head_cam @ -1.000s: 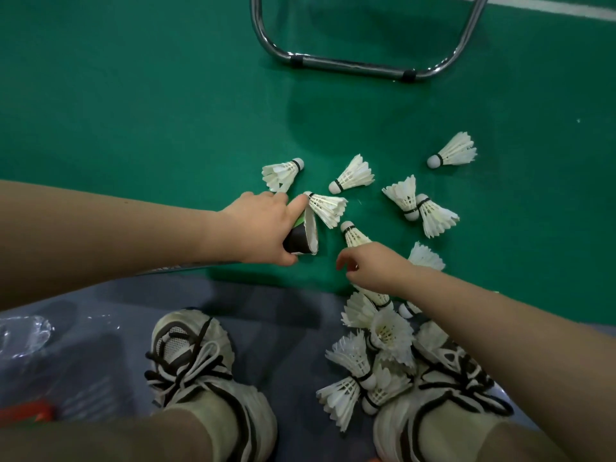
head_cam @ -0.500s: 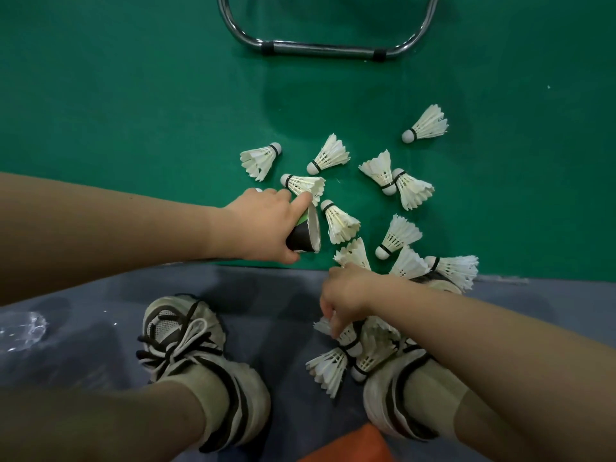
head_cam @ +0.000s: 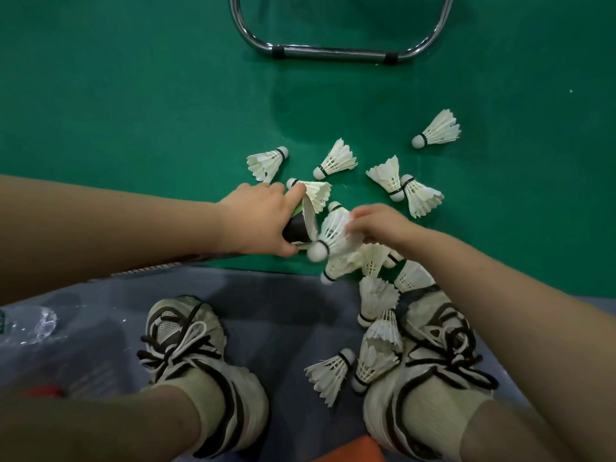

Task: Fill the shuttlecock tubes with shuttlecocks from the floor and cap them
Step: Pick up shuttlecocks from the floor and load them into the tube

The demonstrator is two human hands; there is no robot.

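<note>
1. One green floor (head_cam: 133, 95) fills the upper view. A grey mat (head_cam: 283, 311) lies nearer the person, under both shoes.
2. A chrome frame (head_cam: 333, 54) stands on the green at the top, well apart from the hands.
3. The tube (head_cam: 298, 228) lies near the mat edge. Its long axis runs left to right, with the body hidden under the left forearm and the open mouth facing right. The inside is dark, so I cannot tell its contents.
4. The left hand (head_cam: 256, 221) grips the tube at the mouth end, fingers curled round it.
5. The right hand (head_cam: 380, 225) pinches the feather skirt of one shuttlecock (head_cam: 336, 243), which is blurred.
6. This shuttlecock's axis is diagonal, with the skirt up-right and the cork down-left. The cork is just beside the tube's lower rim, outside the mouth.
7. Loose shuttlecocks (head_cam: 336, 160) lie scattered on the green, pointing various ways. More are piled against the right shoe (head_cam: 443, 335).
</note>
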